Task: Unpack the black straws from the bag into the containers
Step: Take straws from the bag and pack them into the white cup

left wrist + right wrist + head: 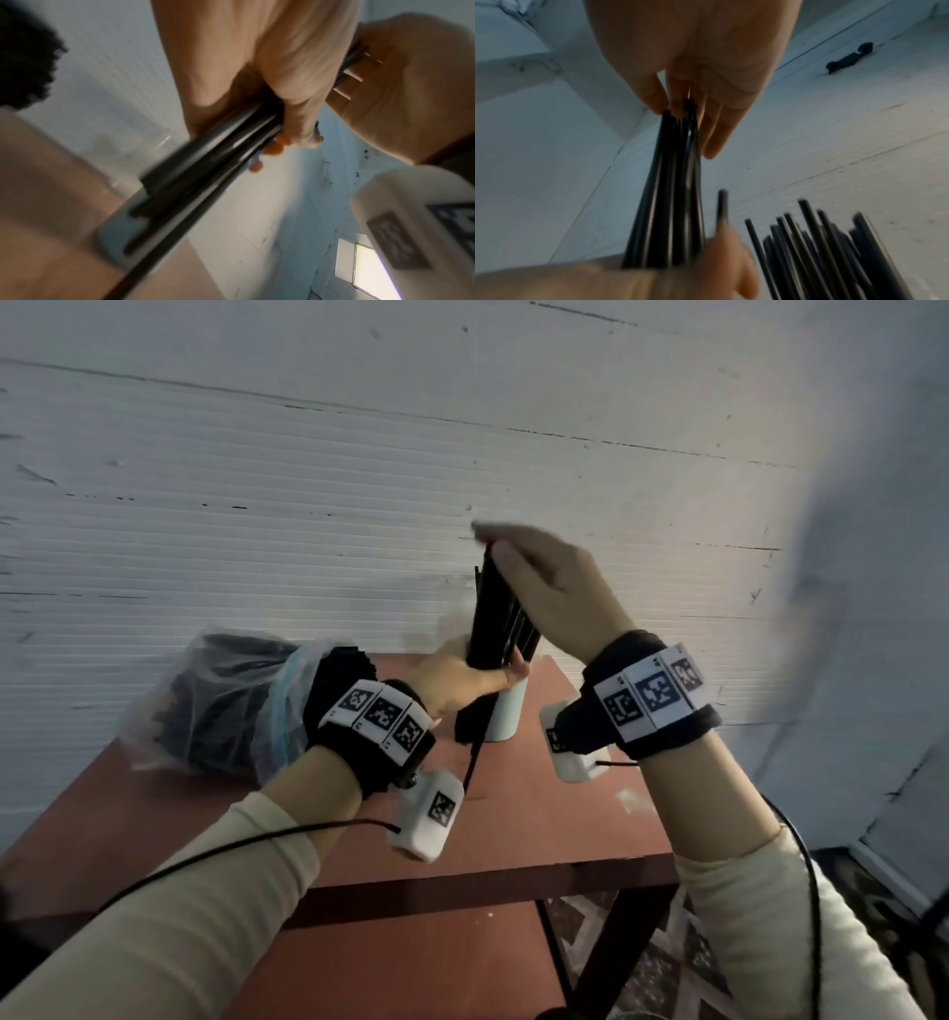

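A bundle of black straws (490,608) stands upright over the table, and my left hand (462,677) grips it round the lower part. Its bottom ends hang just left of a white cylindrical container (506,719); one straw sticks out lower than the rest. My right hand (544,588) lies on the bundle's top ends with straight fingers. In the right wrist view the bundle (670,203) meets my right hand (706,60), and more black straws (821,243) stand at the lower right. The clear plastic bag (205,706), with black straws inside, lies at the table's back left.
The small red-brown table (539,814) stands against a white ribbed wall (308,480). Its front and right edges are close to my hands. Below it lies a patterned floor (642,958). A cable runs from each wrist camera.
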A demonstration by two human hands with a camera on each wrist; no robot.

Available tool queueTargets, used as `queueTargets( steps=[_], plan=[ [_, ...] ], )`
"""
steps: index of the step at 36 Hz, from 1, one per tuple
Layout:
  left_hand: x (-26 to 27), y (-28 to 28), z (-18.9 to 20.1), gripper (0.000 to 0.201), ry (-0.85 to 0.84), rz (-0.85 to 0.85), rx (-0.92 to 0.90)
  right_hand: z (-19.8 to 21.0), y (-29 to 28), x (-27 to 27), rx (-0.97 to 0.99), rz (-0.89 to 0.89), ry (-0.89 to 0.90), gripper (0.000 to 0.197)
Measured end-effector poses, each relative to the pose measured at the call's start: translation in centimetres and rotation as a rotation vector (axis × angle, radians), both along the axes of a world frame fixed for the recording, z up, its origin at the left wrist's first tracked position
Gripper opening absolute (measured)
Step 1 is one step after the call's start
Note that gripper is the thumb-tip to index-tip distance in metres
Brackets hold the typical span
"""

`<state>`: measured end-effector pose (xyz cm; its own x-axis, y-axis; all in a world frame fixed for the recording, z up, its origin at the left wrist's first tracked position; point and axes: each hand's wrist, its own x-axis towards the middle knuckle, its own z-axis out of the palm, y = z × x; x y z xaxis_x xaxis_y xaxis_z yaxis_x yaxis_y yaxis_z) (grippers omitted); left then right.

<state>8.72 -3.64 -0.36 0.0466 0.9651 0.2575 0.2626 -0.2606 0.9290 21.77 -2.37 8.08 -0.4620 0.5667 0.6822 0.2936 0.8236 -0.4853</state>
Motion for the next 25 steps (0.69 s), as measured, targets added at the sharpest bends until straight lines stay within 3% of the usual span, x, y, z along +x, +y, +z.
queueTargets(
  steps=[4, 8, 10, 14, 16, 19, 22, 25],
  plan=[
    [-0.3, 0.4, -2.4, 0.007, 0.018, -0.01, -0.057, -2.2, 0.4, -0.1, -0.066, 0.001, -0.215, 0.033],
    [-0.2, 0.3, -2.1, 0.016, -0.032, -0.044, -0.068, -2.8, 0.5, -0.2, -0.051, 0.063, -0.142, 0.04],
    [-0.3, 0.6, -1.7, 0.009, -0.058, -0.036, -0.09, -2.9, 0.5, -0.4, -0.023, 0.091, -0.091, 0.045],
    [-0.4, 0.6, -1.4, 0.007, -0.048, -0.021, -0.118, -3.5, 1.1, -1.1, 0.111, 0.029, -0.125, 0.033],
    [-0.4, 0.5, -1.5, 0.02, -0.056, 0.008, -0.1, -4.0, 1.3, -1.3, 0.18, -0.02, -0.111, 0.027],
    [-0.5, 0.5, -1.7, 0.04, -0.051, 0.017, -0.096, -4.5, 1.6, -1.4, 0.258, -0.066, -0.087, 0.037],
    [-0.8, 1.0, -2.0, 0.023, -0.011, -0.004, -0.125, -4.5, 1.9, -1.5, 0.204, -0.021, -0.073, 0.039],
    [-1.2, 1.1, -2.1, 0.026, 0.017, 0.012, -0.145, -4.9, 2.3, -1.5, 0.121, 0.063, -0.189, 0.034]
  ],
)
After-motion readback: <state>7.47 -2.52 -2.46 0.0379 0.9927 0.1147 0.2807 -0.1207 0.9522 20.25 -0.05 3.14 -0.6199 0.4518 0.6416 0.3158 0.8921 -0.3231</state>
